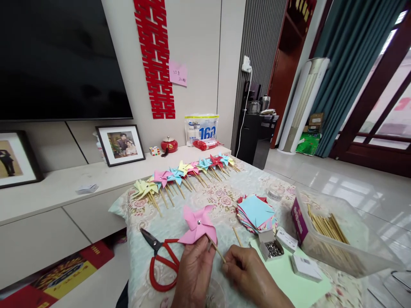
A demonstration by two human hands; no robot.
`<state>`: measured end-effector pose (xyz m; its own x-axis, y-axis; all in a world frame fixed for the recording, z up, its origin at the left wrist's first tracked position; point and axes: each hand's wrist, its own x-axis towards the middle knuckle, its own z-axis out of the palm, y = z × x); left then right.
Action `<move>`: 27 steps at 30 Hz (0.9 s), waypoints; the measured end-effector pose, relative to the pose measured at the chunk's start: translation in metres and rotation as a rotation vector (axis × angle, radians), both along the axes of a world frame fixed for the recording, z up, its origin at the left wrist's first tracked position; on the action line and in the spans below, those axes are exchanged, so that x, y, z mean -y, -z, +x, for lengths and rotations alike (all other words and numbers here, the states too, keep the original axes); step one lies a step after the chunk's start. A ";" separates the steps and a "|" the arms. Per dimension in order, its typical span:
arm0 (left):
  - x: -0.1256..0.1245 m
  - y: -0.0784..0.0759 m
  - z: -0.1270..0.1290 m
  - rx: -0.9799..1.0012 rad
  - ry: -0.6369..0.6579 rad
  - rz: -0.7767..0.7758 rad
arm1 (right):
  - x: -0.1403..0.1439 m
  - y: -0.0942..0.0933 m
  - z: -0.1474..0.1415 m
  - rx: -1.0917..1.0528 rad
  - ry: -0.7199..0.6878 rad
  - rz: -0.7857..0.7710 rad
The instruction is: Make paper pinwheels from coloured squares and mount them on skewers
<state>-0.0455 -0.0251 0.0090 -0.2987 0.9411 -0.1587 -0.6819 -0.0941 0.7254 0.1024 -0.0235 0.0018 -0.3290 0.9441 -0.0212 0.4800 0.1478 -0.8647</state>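
Pink pinwheel (198, 224) sits near the table's front edge, pinched by the left hand (194, 273), its stick (217, 250) slanting down-right into the right hand's (247, 269) pinching fingertips.

From my feed, the large black wall-mounted television screen (61, 57) anchors the room. Beneath it I see a long pale low cabinet (64, 201) carrying two black-framed photographs (121, 144). Right of the screen, a red paper-cut double-happiness decoration (155, 55) hangs on the cream wall (199, 55), with a pink note (177, 73) beside it. Further right stands a grey ribbed wall panel (261, 47), then a tall white standing air conditioner (303, 105) against teal curtains (346, 64). Farthest right, dark wooden-framed glass doors (382, 107) let daylight onto the glossy pale tiled floor (337, 179).
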 end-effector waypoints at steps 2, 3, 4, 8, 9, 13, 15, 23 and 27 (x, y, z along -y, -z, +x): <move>-0.001 0.001 0.001 0.124 0.022 -0.031 | -0.003 0.000 0.001 -0.029 0.029 0.015; -0.001 0.002 0.001 0.193 0.027 -0.051 | -0.004 -0.001 0.003 -0.055 0.037 0.016; -0.003 0.004 0.003 0.217 0.020 -0.071 | -0.006 -0.001 0.004 -0.086 0.043 0.012; -0.013 0.019 0.015 0.026 -0.076 -0.131 | -0.011 -0.002 0.008 -0.214 0.070 -0.028; -0.017 0.024 0.019 -0.020 -0.100 -0.140 | -0.012 -0.003 0.008 -0.232 0.081 -0.030; -0.037 0.040 0.032 -0.181 -0.209 -0.184 | -0.022 -0.014 0.007 -0.229 0.150 0.061; -0.044 0.043 0.036 -0.226 -0.229 -0.192 | -0.033 -0.026 0.004 -0.247 0.172 0.108; -0.052 0.041 0.038 -0.150 -0.223 -0.192 | -0.131 -0.063 -0.021 -0.089 0.283 0.232; -0.055 0.049 0.040 -0.158 -0.245 -0.195 | -0.188 -0.055 -0.041 0.031 0.374 0.192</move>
